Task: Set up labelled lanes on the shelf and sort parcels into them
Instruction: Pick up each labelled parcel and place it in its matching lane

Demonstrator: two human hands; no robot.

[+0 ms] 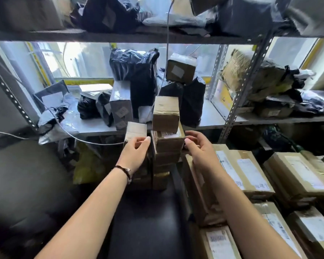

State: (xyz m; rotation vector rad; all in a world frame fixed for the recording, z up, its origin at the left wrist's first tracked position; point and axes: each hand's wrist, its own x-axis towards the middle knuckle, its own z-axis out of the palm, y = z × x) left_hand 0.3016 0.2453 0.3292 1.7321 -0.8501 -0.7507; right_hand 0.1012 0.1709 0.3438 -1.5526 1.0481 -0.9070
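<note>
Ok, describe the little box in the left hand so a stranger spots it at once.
Find the middle shelf board of the metal rack; a stack of brown boxes rises before its front edge. Just left of the stack, the left hand grips the small box: shorter than its brown neighbours, with a pale whitish face.

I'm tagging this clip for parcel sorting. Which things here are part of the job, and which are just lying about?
Part of the job: left hand gripping a small box; right hand gripping the labelled box in the stack; upright brown box on top; black bagged parcels; shelf.
Lying about: white cable; window behind the shelf.
</note>
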